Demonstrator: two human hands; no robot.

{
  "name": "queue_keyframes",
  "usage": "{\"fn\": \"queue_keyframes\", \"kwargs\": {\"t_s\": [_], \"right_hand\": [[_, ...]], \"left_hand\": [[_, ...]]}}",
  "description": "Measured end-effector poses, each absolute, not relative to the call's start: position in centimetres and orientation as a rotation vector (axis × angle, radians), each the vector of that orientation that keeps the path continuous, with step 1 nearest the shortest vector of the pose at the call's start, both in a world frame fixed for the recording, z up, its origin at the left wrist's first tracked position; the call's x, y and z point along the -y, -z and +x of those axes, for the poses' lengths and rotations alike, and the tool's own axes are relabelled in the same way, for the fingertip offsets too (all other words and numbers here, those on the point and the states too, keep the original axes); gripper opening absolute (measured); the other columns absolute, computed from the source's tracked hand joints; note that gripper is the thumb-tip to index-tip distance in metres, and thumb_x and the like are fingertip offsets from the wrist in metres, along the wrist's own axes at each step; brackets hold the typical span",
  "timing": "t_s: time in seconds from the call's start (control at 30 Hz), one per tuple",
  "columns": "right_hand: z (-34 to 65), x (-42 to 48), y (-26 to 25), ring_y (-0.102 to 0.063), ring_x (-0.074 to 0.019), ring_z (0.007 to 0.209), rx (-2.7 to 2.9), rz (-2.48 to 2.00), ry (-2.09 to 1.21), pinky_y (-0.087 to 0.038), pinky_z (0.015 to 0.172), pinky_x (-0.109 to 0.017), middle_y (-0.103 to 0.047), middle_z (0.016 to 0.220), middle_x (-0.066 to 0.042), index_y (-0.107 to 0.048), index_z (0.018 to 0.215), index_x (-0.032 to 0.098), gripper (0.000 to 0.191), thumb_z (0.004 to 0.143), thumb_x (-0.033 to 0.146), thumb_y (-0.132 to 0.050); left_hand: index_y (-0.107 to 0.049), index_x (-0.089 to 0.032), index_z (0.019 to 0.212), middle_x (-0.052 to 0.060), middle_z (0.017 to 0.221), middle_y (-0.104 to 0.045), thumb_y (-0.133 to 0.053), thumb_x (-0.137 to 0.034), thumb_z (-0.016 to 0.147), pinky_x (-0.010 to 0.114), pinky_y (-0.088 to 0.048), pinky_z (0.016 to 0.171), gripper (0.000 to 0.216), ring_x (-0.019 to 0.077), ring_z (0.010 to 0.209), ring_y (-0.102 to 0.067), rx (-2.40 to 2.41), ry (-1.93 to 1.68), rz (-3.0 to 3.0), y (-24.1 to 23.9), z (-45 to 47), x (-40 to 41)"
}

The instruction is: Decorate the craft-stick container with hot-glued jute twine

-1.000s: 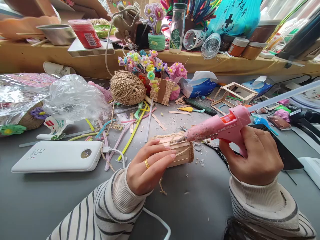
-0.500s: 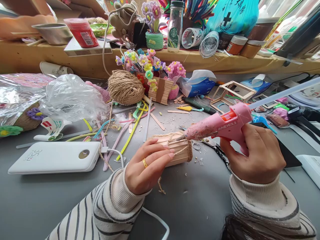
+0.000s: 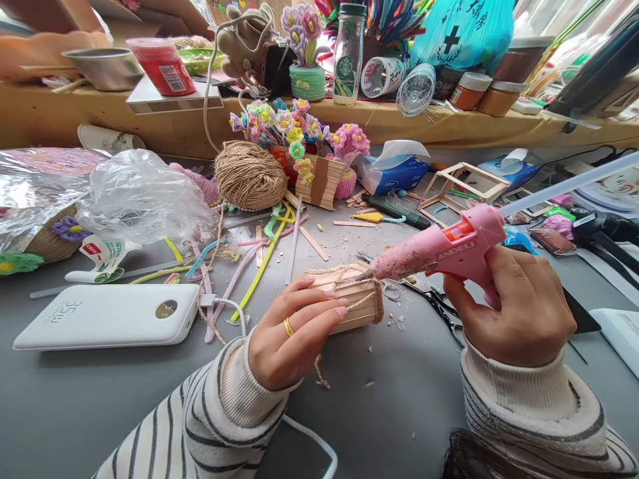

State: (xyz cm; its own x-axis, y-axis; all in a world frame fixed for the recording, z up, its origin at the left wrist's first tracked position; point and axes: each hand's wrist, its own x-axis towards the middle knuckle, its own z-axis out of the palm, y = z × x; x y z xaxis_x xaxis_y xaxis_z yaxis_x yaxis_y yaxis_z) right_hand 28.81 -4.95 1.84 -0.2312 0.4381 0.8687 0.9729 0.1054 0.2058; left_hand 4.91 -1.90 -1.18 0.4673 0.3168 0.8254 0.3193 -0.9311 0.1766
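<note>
My right hand [image 3: 514,309] is wrapped round the grip of a pink glue gun [image 3: 434,253], with a long clear glue stick [image 3: 559,185] poking out of its back. The gun's nozzle points left, at or just above the top of a small wooden-stick cylinder [image 3: 357,306] lying on its side. Jute twine [image 3: 378,303] rings the cylinder's right end, and a strand crosses its sticks. My left hand [image 3: 294,329], a gold ring on one finger, lies over the cylinder's left part with its fingers closed on it, hiding that end. A loose twine end [image 3: 321,372] hangs below.
A white power bank [image 3: 104,316] with a cable lies at left. Behind are a twine ball [image 3: 249,174], stacked craft sticks [image 3: 319,181], pipe-cleaner flowers and scraps. Scissors [image 3: 446,313] lie under the right hand's side. Jars and a glass bottle [image 3: 348,60] line the shelf.
My right hand has shifted very slightly to the right with the glue gun, its nozzle still at the cylinder. My left hand keeps its hold on the cylinder.
</note>
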Motion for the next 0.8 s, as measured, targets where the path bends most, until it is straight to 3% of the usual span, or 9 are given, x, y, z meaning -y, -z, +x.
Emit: {"fn": "queue_keyframes", "kwargs": {"t_s": [0.53,0.8], "right_hand": [[29.28,5.15,-1.76,-0.06,-0.0233,0.069,1.765,-1.395,1.025,-0.046,0.066,-0.033,-0.065,0.078,-0.011,-0.054,0.109,0.014,0.04,0.071,0.022,-0.063],[29.48,5.26,-1.84,-0.059,-0.023,0.065,1.735,-1.456,1.028,-0.045,0.06,-0.032,-0.064,0.075,-0.009,-0.059,0.098,0.015,0.027,0.073,0.024,-0.061]], "left_hand": [[-0.056,-0.01,0.096,0.01,0.08,-0.071,-0.054,0.001,0.071,0.042,-0.052,0.081,0.027,0.019,0.081,-0.064,0.559,1.523,-2.695,1.25,4.97,1.86],[-0.056,-0.011,0.097,0.008,0.082,-0.072,-0.053,0.0,0.072,0.041,-0.052,0.082,0.028,0.0181,0.082,-0.063,0.576,1.508,-2.692,1.21,4.9,1.87]]}}
